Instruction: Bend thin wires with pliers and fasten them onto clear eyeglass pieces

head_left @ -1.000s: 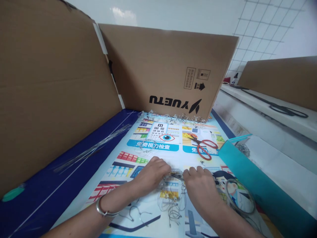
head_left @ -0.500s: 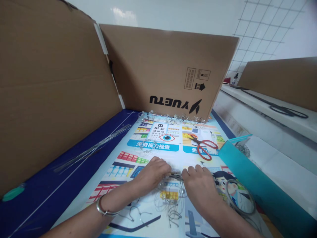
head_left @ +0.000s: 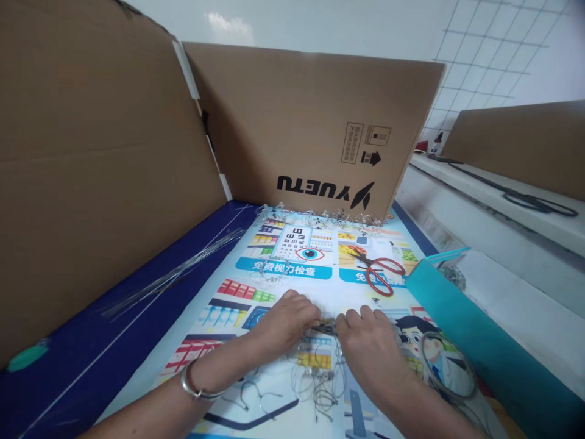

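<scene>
My left hand [head_left: 292, 320] is closed, its fingertips pinching thin grey wire [head_left: 325, 329]. Close by on the right, my right hand [head_left: 368, 338] is curled shut at the other end of that wire; its fingers hide most of what they grip. Below the hands hangs or lies a tangle of fine looped wires [head_left: 320, 384]. Several short bent wire pieces [head_left: 256, 393] lie near my left forearm. Beyond my right hand rest red-handled scissors [head_left: 381, 274], blades spread, on the printed sheet [head_left: 315, 296].
A teal box [head_left: 484, 341] holding coiled wire stands at the right, beside a wire coil [head_left: 450, 366]. Cardboard panels [head_left: 315, 134] wall off the back and left. Small wire pieces [head_left: 329, 216] line the back panel's foot. Long thin strands [head_left: 183, 268] lie at left.
My hands stay almost in place, with the left fingers shifted slightly to the right along the wire. The view has tilted a little; nothing has been released.
</scene>
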Available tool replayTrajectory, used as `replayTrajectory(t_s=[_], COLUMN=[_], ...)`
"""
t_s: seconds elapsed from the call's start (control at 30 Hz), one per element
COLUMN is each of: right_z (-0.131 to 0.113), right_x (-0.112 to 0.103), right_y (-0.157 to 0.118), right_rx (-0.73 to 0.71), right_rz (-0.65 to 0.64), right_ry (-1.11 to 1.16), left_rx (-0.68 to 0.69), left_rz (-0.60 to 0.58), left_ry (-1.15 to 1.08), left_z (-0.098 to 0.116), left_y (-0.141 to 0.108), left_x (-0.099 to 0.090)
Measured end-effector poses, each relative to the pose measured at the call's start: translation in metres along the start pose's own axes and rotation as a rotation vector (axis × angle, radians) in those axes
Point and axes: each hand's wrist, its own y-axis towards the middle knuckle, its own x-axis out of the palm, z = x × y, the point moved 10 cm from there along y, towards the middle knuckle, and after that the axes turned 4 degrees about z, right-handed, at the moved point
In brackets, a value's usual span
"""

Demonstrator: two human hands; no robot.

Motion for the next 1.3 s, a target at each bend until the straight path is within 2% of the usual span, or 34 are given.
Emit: replayTrajectory(t_s=[0.3,0.83,1.07,1.3], right_z=[-0.002,0.001,0.003,0.009], right_x=[-0.002,0.0,0.004,0.009], right_y=[0.001,0.002,0.002,0.002], right_rx=[-0.04,-0.036,-0.005,0.067], right_rz=[0.029,-0.019,-0.081,-0.182], right_ry=[0.005,0.053,0.089,0.12], left_rx=[0.012,0.083,0.173,0.35], left_rz=[0.005,-0.018,-0.037,-0.042], left_ry=[0.021,0.062,0.184,0.35], left_z=[-0.001,0.008,0.016,0.039], left_y=[0.0,-0.001,-0.004,-0.01], left_x=[0.002,0.0,0.006,0.006])
